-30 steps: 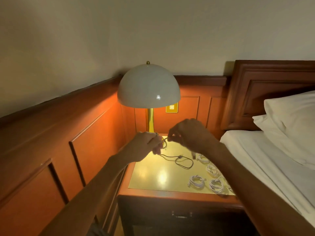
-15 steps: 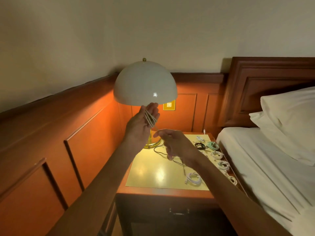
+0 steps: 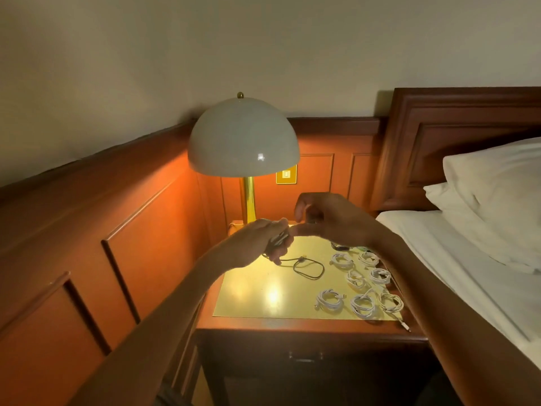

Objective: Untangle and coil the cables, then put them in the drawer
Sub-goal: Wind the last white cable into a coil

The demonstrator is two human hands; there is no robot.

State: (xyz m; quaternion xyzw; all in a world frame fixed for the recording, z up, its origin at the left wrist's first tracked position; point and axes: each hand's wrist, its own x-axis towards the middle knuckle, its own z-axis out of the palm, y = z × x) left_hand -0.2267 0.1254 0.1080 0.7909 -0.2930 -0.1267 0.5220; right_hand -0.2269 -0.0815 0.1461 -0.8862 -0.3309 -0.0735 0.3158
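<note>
wood-panelled walls (image 3: pixel 140 235) close in a corner where a bedside table (image 3: pixel 257 294) with a glossy yellow top sits under a domed lamp (image 3: pixel 243 139), beyond both hands. the left hand (image 3: pixel 260 241) has its fingers curled round a small bundle of turns of the dark cable (image 3: pixel 310 268). the rest of that cable trails down from the fist and lies in a loose loop on the table, just below the hand and to its right. the right hand (image 3: pixel 330 219) hovers close against the left, thumb stretched toward the bundle and fingers bent; whether it pinches a strand i cannot tell. under the right wrist and forearm lie the white coils (image 3: pixel 329 298), several of them, already wound. the drawer (image 3: pixel 304 361) below the hands looks shut.

judging by this, the step in hand is winding the free length onto the bundle. to do it well, the left hand should grip the turns firmly so none slip off. the right hand should feed the slack in even loops of like size, letting the cable twist freely so it does not kink. the tail should be lifted clear of the white coils so it drags none of them.
</note>
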